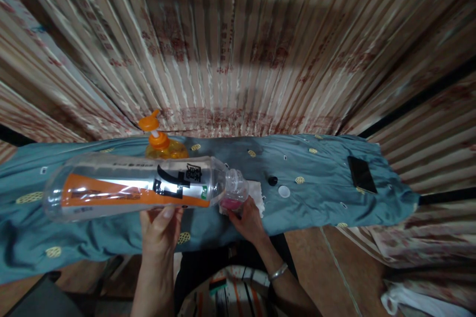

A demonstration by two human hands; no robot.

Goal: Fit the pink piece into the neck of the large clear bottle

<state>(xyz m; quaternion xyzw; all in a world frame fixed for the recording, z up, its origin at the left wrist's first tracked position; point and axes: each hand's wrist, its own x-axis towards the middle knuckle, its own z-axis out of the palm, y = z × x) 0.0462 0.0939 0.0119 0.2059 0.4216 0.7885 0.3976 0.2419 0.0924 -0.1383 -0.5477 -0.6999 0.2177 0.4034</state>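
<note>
A large clear plastic bottle with an orange, silver and black label lies nearly level in the air, its neck pointing right. My left hand is wrapped round it from below, thumb against the near side. At the bottle's neck is a small clear container that looks pink inside; the bottle's end partly covers it. My right hand has its fingers closed about this container's right side. Under it lies a white tissue. Whether liquid is flowing cannot be made out.
Behind the big bottle stands an orange pump bottle of yellow liquid. A black cap and a white round lid lie right of the tissue. Farther right is a black phone. Green patterned cloth covers the table; a curtain hangs behind.
</note>
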